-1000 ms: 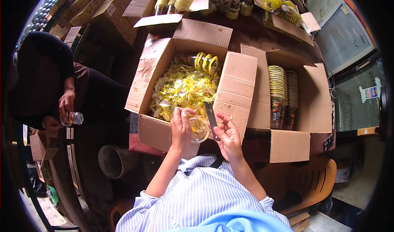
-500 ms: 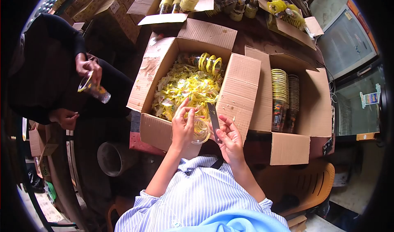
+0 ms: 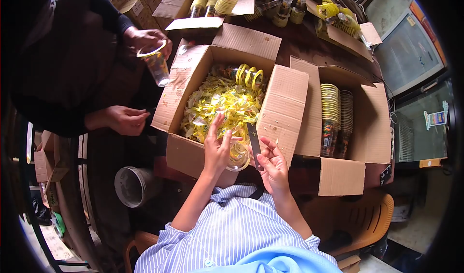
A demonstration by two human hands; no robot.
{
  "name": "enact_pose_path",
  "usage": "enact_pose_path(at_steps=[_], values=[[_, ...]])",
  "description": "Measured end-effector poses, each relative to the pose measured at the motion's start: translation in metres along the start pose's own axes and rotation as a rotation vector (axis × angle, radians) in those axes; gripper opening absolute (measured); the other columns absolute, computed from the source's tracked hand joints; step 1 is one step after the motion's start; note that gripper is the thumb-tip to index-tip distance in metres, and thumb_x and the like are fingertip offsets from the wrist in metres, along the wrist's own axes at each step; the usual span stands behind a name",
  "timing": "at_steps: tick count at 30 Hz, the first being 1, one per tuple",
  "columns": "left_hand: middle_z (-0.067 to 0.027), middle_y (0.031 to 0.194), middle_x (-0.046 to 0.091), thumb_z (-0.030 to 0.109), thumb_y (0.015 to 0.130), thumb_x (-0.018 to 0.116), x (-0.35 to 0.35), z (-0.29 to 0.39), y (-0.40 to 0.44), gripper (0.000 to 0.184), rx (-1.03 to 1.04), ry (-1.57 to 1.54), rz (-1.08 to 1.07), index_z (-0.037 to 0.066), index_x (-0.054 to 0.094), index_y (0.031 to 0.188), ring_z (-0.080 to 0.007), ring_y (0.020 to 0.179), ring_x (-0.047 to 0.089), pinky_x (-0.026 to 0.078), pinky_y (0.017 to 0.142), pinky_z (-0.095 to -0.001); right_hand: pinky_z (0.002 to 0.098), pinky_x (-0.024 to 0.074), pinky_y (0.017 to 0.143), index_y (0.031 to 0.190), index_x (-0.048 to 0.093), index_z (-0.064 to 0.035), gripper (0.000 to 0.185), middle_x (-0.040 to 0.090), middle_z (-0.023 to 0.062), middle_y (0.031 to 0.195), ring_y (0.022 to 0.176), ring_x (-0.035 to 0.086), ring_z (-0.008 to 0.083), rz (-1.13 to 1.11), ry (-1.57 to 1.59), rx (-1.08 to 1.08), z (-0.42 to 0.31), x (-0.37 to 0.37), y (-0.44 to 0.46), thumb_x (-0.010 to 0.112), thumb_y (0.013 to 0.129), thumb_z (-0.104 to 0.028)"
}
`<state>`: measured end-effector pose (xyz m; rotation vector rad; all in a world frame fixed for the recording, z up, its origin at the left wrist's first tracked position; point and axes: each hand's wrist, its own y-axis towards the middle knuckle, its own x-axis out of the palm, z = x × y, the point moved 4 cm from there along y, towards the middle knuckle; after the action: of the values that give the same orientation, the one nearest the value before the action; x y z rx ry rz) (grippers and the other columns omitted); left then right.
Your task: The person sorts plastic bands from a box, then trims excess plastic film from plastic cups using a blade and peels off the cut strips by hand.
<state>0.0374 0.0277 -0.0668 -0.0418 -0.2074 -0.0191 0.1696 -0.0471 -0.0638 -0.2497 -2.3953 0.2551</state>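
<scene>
My left hand [image 3: 217, 150] is against a clear plastic cup [image 3: 239, 158] at the front edge of the open carton, one or more fingers stretched upward and others beside the cup's side. Part of that grip is hidden. In my right hand [image 3: 273, 165] a flat dark blade [image 3: 254, 145] is pinched, pointing up and away, close to the cup. Yellow and clear plastic scraps [image 3: 220, 104] fill much of the carton [image 3: 285, 109] below. Printed cups with yellow rings [image 3: 250, 76] lie on their side at its back.
To the right, a second carton [image 3: 341, 175] holds stacked printed cups [image 3: 329, 118]. More cups stand in a box [image 3: 194, 23] at the back. On the left, another person's hand [image 3: 145, 41] holds a printed cup [image 3: 157, 67]. A grey bucket [image 3: 130, 186] stands at lower left.
The other person has leaned in, bringing their hands and cup to the right, nearer the carton. My hands, the blade and my cup have barely moved.
</scene>
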Motion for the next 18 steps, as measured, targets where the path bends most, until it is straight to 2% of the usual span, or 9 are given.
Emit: enact_pose_path(at_steps=[3,9,12,15,18], values=[[-0.0196,0.126,0.041,0.010,0.089,0.045,-0.003,-0.007,0.001,0.020,-0.023,0.063,-0.026,-0.005,0.051,0.101,-0.0177,0.079,0.063,0.051,0.067,-0.0244,0.0172,0.0365,0.060,0.124,0.037,-0.0009,0.046,0.050,-0.0024,0.075,0.066,0.047,0.0031,0.010,-0.007,0.008,-0.002,0.001,0.000,0.055,0.082,0.000],[-0.0169,0.119,0.047,0.007,0.086,0.040,-0.012,-0.014,0.003,0.029,-0.005,0.200,-0.105,-0.002,0.046,0.113,-0.0149,0.093,0.056,0.045,0.078,-0.0281,0.0174,0.0355,0.059,0.124,0.037,-0.0008,0.046,0.050,-0.0021,0.075,0.065,0.045,0.0035,0.015,0.003,0.014,-0.004,0.000,-0.001,0.055,0.082,0.001],[-0.0145,0.117,0.048,0.009,0.083,0.034,-0.009,-0.010,-0.001,0.042,-0.037,0.051,-0.099,0.002,0.037,0.124,-0.0156,0.100,0.052,0.041,0.087,-0.0295,0.0174,0.0346,0.058,0.124,0.037,-0.0003,0.046,0.050,-0.0013,0.076,0.064,0.043,0.0038,0.025,0.019,0.014,-0.010,0.003,-0.003,0.055,0.082,0.001],[-0.0150,0.114,0.050,0.006,0.082,0.035,-0.001,-0.007,-0.006,0.051,-0.032,-0.037,-0.132,0.004,0.024,0.132,-0.0186,0.100,0.054,0.042,0.087,-0.0312,0.0176,0.0371,0.061,0.124,0.037,0.0008,0.046,0.049,-0.0005,0.077,0.069,0.048,0.0050,0.014,-0.009,-0.012,-0.010,-0.002,-0.003,0.055,0.082,0.001],[-0.0147,0.112,0.049,-0.001,0.082,0.038,0.003,-0.001,-0.010,0.060,-0.086,-0.182,-0.047,0.004,0.011,0.135,-0.0214,0.102,0.053,0.045,0.083,-0.0316,0.0318,0.0461,0.086,0.125,0.032,0.0021,0.046,0.052,0.0029,0.083,0.105,0.054,0.0243,-0.023,-0.115,-0.023,-0.005,-0.011,-0.004,0.052,0.083,0.000]])
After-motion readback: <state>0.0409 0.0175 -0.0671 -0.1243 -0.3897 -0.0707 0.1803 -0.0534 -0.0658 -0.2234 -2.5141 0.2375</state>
